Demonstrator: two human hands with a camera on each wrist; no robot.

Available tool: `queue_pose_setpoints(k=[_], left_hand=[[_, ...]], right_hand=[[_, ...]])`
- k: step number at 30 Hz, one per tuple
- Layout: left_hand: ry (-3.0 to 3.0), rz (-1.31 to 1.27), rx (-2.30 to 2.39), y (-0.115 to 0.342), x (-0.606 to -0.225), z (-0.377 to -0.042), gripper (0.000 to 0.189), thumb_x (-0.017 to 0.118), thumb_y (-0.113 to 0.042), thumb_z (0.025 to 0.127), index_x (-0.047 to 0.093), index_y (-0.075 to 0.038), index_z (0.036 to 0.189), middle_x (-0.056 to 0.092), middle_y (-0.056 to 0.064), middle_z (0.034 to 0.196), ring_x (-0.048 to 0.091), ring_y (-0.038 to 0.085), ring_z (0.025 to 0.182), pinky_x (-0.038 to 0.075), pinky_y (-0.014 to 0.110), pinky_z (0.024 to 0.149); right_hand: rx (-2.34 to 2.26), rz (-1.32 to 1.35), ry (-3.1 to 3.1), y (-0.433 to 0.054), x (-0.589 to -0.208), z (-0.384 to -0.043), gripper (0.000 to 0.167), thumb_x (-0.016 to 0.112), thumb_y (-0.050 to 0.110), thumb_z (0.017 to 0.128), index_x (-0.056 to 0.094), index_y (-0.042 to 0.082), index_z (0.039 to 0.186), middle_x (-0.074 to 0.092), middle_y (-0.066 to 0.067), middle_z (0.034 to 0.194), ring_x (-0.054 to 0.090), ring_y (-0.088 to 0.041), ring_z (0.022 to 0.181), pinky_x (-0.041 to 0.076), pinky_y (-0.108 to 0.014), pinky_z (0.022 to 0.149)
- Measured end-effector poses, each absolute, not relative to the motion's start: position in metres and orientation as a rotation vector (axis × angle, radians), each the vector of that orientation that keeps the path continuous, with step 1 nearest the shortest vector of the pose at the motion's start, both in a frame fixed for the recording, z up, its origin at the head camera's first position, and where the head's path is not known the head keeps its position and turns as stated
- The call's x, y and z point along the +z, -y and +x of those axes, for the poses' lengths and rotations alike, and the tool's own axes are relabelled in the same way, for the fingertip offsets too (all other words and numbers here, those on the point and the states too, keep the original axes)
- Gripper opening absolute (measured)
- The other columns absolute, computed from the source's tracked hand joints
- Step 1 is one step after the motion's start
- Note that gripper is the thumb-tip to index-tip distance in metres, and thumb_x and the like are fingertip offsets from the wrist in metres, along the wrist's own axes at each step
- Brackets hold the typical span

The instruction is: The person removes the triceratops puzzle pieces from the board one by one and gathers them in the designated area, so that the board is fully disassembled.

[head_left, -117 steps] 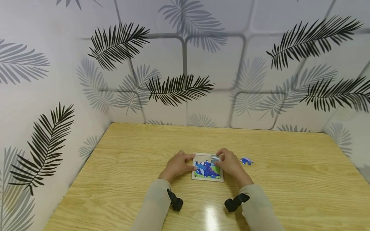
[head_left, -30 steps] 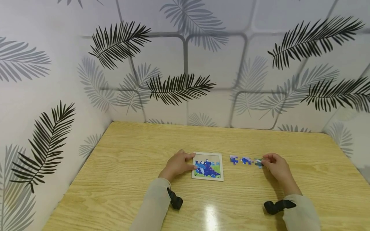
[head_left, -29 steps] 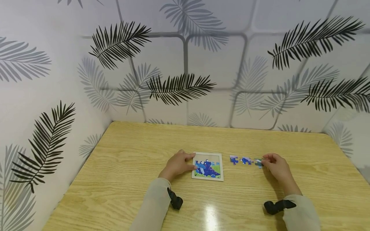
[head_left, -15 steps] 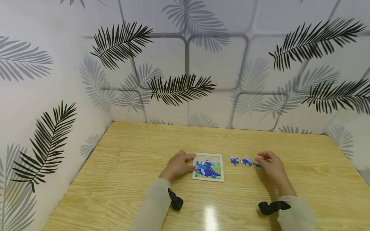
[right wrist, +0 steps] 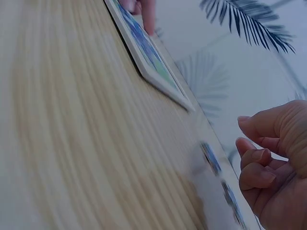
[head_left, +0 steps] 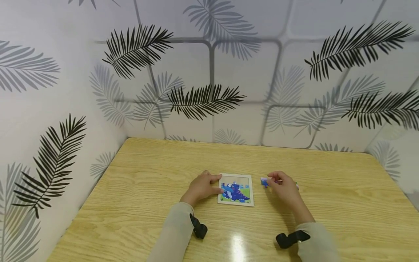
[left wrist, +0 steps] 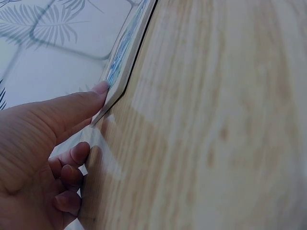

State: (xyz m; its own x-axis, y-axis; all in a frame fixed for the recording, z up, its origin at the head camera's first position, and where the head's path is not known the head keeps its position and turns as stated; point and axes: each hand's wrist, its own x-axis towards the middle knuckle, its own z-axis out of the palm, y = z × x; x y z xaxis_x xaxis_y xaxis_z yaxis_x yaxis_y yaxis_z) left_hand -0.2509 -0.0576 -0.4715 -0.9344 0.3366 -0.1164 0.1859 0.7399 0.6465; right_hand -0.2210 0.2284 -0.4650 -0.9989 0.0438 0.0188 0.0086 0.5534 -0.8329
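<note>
The right hand [head_left: 285, 189] is reaching farther left than before, its fingers narrow and apparently empty. The left hand [head_left: 200, 188], spread wide, is seemingly bracing the puzzle tray [head_left: 235, 204]; rightward, the leftmost loose piece [head_left: 263, 182] is lying beside the right hand, where pinching opposite edges should suit.

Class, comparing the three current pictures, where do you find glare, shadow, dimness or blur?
Head view: white glare on the yellow wood-grain table, faint shadow below the bare right hand; left wrist view: dim, table grain soft; right wrist view: also dim, small blue jigsaw pieces blurred.
</note>
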Motion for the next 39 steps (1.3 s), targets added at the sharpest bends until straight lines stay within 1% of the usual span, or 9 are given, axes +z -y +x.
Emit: queue_pose_setpoints(k=[5, 8, 12, 16, 28, 33, 39], left_hand=[[-2.709, 0.418, 0.979, 0.058, -0.471, -0.25, 0.061, 0.077, -0.035, 0.079, 0.055, -0.022, 0.134, 0.046, 0.0, 0.089, 0.04, 0.017, 0.073, 0.032, 0.03, 0.068], [-2.709, 0.423, 0.974, 0.058, -0.472, -0.249, 0.061, 0.076, -0.036, 0.079, 0.055, -0.022, 0.135, 0.046, 0.0, 0.089, 0.041, 0.017, 0.073, 0.033, 0.03, 0.068], [-2.718, 0.43, 0.949, 0.057, -0.472, -0.25, 0.061, 0.076, -0.037, 0.079, 0.055, -0.023, 0.135, 0.046, 0.0, 0.089, 0.041, 0.016, 0.073, 0.033, 0.03, 0.068], [-2.727, 0.442, 0.93, 0.057, -0.472, -0.25, 0.06, 0.075, -0.037, 0.08, 0.055, -0.023, 0.135, 0.046, 0.0, 0.088, 0.04, 0.016, 0.072, 0.032, 0.029, 0.066], [-2.734, 0.455, 0.929, 0.058, -0.471, -0.251, 0.061, 0.075, -0.037, 0.08, 0.055, -0.022, 0.135, 0.046, 0.001, 0.088, 0.038, 0.016, 0.07, 0.03, 0.028, 0.063], [-2.752, 0.464, 0.898, 0.059, -0.472, -0.252, 0.06, 0.075, -0.038, 0.08, 0.055, -0.022, 0.135, 0.047, 0.001, 0.089, 0.04, 0.016, 0.07, 0.032, 0.028, 0.064], [-2.754, 0.467, 0.888, 0.059, -0.473, -0.253, 0.061, 0.075, -0.039, 0.08, 0.055, -0.023, 0.135, 0.048, 0.0, 0.092, 0.042, 0.015, 0.071, 0.033, 0.028, 0.065]], right_hand=[[1.5, 0.039, 2.754, -0.195, -0.469, -0.224, 0.019, 0.06, 0.009, 0.092, 0.06, -0.002, 0.108, 0.054, -0.009, 0.091, 0.05, -0.019, 0.079, 0.042, -0.024, 0.063], [1.501, 0.102, 2.77, -0.176, -0.471, -0.224, 0.017, 0.062, 0.009, 0.091, 0.061, 0.0, 0.105, 0.055, -0.007, 0.088, 0.05, -0.018, 0.079, 0.042, -0.025, 0.066], [1.514, 0.179, 2.792, -0.154, -0.47, -0.225, 0.016, 0.064, 0.008, 0.09, 0.063, 0.002, 0.104, 0.055, -0.004, 0.085, 0.05, -0.016, 0.074, 0.042, -0.026, 0.065], [1.496, 0.24, 2.823, -0.14, -0.47, -0.228, 0.017, 0.065, 0.008, 0.089, 0.063, 0.003, 0.104, 0.054, -0.002, 0.08, 0.048, -0.015, 0.07, 0.04, -0.026, 0.062], [1.458, 0.25, 2.881, -0.13, -0.478, -0.231, 0.016, 0.067, 0.007, 0.086, 0.064, 0.004, 0.102, 0.051, 0.0, 0.075, 0.045, -0.013, 0.067, 0.037, -0.025, 0.059], [1.399, 0.251, 2.918, -0.128, -0.479, -0.232, 0.018, 0.07, 0.006, 0.084, 0.065, 0.005, 0.102, 0.051, -0.001, 0.075, 0.045, -0.013, 0.066, 0.037, -0.024, 0.059], [1.318, 0.311, 2.94, -0.127, -0.479, -0.234, 0.016, 0.072, 0.007, 0.083, 0.066, 0.006, 0.097, 0.049, -0.001, 0.073, 0.045, -0.014, 0.066, 0.037, -0.027, 0.06]])
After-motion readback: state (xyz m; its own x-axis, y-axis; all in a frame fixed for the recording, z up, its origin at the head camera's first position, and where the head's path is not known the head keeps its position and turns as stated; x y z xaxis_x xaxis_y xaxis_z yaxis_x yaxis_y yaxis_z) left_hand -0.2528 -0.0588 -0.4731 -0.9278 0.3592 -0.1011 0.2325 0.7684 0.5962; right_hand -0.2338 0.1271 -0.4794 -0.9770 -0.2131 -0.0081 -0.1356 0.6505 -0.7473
